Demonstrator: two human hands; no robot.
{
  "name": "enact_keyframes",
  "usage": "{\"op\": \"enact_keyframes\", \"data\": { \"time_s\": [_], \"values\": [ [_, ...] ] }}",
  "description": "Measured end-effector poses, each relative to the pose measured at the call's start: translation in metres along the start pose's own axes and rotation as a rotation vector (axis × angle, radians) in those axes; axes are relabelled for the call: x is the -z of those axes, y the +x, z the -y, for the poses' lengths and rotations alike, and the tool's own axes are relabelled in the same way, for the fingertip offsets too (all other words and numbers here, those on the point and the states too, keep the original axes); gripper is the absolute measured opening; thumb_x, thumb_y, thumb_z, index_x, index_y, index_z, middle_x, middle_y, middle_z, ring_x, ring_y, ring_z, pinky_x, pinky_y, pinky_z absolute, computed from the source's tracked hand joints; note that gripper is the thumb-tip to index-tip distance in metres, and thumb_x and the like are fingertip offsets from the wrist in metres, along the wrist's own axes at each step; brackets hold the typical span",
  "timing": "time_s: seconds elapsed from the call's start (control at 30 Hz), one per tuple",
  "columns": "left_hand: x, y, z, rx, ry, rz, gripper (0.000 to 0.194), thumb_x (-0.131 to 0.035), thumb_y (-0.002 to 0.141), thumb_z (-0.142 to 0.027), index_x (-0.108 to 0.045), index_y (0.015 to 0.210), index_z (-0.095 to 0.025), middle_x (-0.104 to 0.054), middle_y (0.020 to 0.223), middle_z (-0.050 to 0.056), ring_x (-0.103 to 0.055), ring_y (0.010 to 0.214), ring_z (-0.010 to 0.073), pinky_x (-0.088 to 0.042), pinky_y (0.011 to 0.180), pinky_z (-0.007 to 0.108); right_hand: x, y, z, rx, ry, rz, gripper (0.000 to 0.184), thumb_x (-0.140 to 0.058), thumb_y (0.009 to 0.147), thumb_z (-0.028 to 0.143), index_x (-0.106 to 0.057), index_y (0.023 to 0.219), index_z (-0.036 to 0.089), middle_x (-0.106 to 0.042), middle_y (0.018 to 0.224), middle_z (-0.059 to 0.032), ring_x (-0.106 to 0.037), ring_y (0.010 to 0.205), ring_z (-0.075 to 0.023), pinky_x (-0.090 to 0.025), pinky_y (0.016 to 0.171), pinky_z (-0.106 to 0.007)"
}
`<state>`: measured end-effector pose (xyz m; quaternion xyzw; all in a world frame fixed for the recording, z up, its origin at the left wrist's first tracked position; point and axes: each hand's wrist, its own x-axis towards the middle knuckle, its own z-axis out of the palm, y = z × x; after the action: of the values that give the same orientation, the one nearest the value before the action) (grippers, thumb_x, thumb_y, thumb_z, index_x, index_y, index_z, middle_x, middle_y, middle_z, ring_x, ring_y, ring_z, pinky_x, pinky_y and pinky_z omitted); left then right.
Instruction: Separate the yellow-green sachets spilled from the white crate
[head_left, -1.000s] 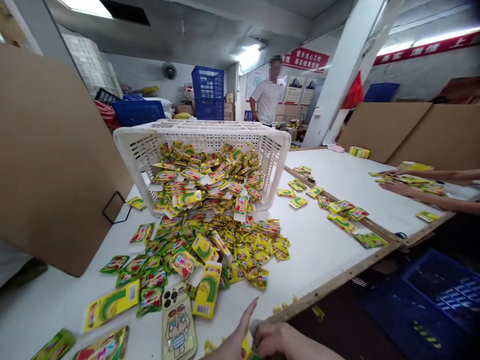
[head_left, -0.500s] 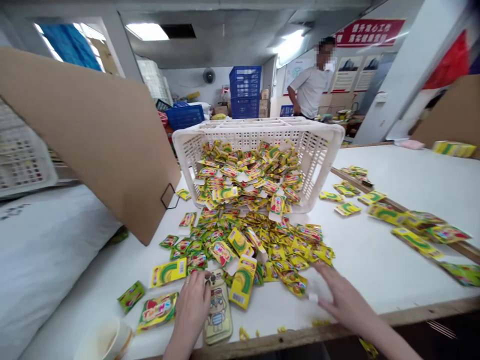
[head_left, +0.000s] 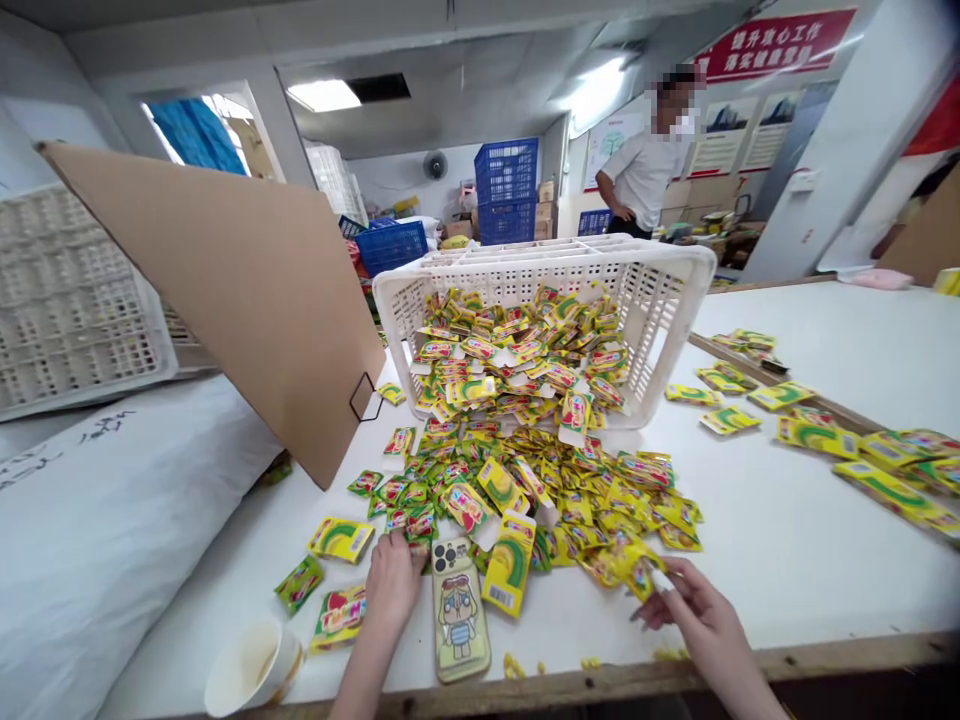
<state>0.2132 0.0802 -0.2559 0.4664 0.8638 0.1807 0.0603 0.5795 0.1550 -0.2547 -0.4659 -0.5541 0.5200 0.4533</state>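
Observation:
A tipped white plastic crate (head_left: 660,290) lies on its side on a white table (head_left: 840,570), spilling a heap of yellow and green sachets (head_left: 525,480). My left hand (head_left: 391,582) rests its fingertips on green sachets at the heap's near edge, beside a phone in a cartoon case (head_left: 459,625). Whether those fingers grip anything is hidden. My right hand (head_left: 694,612) pinches a yellow sachet (head_left: 636,568) at the heap's near right corner. A long yellow carton flat (head_left: 508,565) lies just right of the phone.
A paper cup (head_left: 251,665) stands near the table's front edge. A cardboard sheet (head_left: 225,300) leans at the left, past a white sack (head_left: 112,530) and stacked white crates (head_left: 75,300). More sachets (head_left: 817,435) lie at right. A co-worker (head_left: 637,175) stands behind the crate.
My left hand has moved off the phone to the heap's edge. My right hand has closed its fingers on a yellow sachet. The view has turned slightly left.

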Motion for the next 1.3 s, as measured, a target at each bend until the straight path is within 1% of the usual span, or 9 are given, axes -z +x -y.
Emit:
{"op": "enact_keyframes", "data": {
  "time_s": [0.13, 0.3, 0.5, 0.67, 0.8, 0.9, 1.07, 1.17, 1.3],
  "values": [
    [0.005, 0.006, 0.011, -0.008, -0.164, 0.033, 0.041, -0.056, 0.068, -0.035, -0.06, 0.095, -0.005, -0.057, 0.088, 0.014, -0.057, 0.088, 0.0309, -0.046, 0.079, 0.041, -0.035, -0.008, 0.027, 0.017, 0.083, 0.179, 0.023, -0.06, 0.069, 0.037, -0.056, 0.082, 0.018, -0.064, 0.08, -0.0068, -0.061, 0.063, -0.0187, -0.052, 0.049, -0.029],
    [0.026, -0.025, -0.013, -0.133, -0.436, 0.03, 0.044, -0.045, 0.076, -0.049, -0.061, 0.096, -0.013, -0.048, 0.11, 0.012, -0.057, 0.088, 0.0222, -0.05, 0.071, 0.032, -0.083, -0.024, 0.066, 0.045, 0.109, 0.534, 0.01, -0.057, 0.077, 0.029, -0.057, 0.077, 0.019, -0.043, 0.129, -0.0104, -0.038, 0.123, -0.0234, -0.043, 0.089, -0.033],
    [0.039, -0.069, -0.063, -0.173, -0.863, 0.395, 0.041, -0.047, 0.078, -0.049, -0.063, 0.096, -0.016, -0.062, 0.076, 0.004, -0.056, 0.065, 0.0173, -0.049, 0.064, 0.029, -0.115, -0.022, 0.06, 0.122, -0.032, 0.592, 0.008, -0.054, 0.078, 0.025, -0.055, 0.076, 0.017, -0.054, 0.069, 0.0011, -0.05, 0.064, -0.0113, -0.04, 0.057, -0.021],
    [0.019, -0.085, -0.078, -0.172, -0.935, 0.434, 0.048, -0.047, 0.079, -0.052, -0.057, 0.107, -0.015, -0.061, 0.073, 0.004, -0.057, 0.069, 0.0183, -0.048, 0.064, 0.028, -0.1, -0.028, 0.049, 0.121, -0.063, 0.462, 0.01, -0.057, 0.076, 0.026, -0.052, 0.078, 0.018, -0.046, 0.063, 0.0049, -0.04, 0.054, -0.0075, -0.035, 0.05, -0.018],
    [0.0, -0.105, -0.095, -0.343, -0.906, 0.34, 0.031, -0.047, 0.083, -0.042, -0.061, 0.098, -0.019, -0.062, 0.091, 0.008, -0.058, 0.086, 0.0204, -0.048, 0.075, 0.029, -0.082, -0.044, 0.044, -0.195, 0.269, 0.528, 0.048, -0.062, 0.071, 0.034, -0.038, 0.113, 0.027, -0.053, 0.091, 0.0001, -0.054, 0.064, -0.0105, -0.049, 0.055, -0.025],
    [-0.01, -0.11, -0.109, -0.494, -0.751, 0.268, 0.033, -0.034, 0.089, -0.034, -0.062, 0.098, -0.02, -0.062, 0.093, 0.009, -0.057, 0.09, 0.0204, -0.047, 0.081, 0.032, -0.068, -0.05, 0.037, -0.302, 0.159, 0.542, 0.035, -0.059, 0.071, 0.034, -0.052, 0.102, 0.018, -0.058, 0.076, -0.0009, -0.058, 0.056, -0.0139, -0.05, 0.05, -0.028],
    [-0.023, -0.075, -0.121, -0.337, -0.226, -0.118, 0.067, -0.053, 0.077, -0.044, -0.036, 0.128, -0.005, -0.042, 0.125, 0.024, -0.036, 0.117, 0.0385, -0.034, 0.093, 0.053, -0.035, -0.035, 0.031, 0.156, -0.415, 0.26, 0.026, -0.044, 0.073, 0.012, -0.062, 0.091, 0.017, -0.064, 0.085, -0.0074, -0.06, 0.085, -0.0224, -0.048, 0.077, -0.036],
    [-0.025, -0.053, -0.12, -0.323, -0.189, -0.046, 0.065, -0.057, 0.072, -0.032, -0.038, 0.125, 0.002, -0.044, 0.118, 0.026, -0.039, 0.112, 0.04, -0.033, 0.093, 0.054, -0.02, -0.023, 0.035, 0.243, -0.455, 0.268, 0.028, -0.045, 0.073, 0.012, -0.062, 0.094, 0.019, -0.063, 0.093, -0.0085, -0.059, 0.089, -0.0224, -0.047, 0.081, -0.038],
    [-0.017, -0.053, -0.112, -0.249, -0.562, 0.149, 0.043, -0.048, 0.07, -0.021, -0.052, 0.112, -0.011, -0.051, 0.113, 0.014, -0.044, 0.112, 0.0288, -0.032, 0.099, 0.045, -0.019, -0.011, 0.057, 0.06, 0.036, 0.225, 0.024, -0.057, 0.075, 0.031, -0.059, 0.095, 0.017, -0.06, 0.061, -0.0003, -0.058, 0.05, -0.0151, -0.051, 0.052, -0.031]
  ]
}}
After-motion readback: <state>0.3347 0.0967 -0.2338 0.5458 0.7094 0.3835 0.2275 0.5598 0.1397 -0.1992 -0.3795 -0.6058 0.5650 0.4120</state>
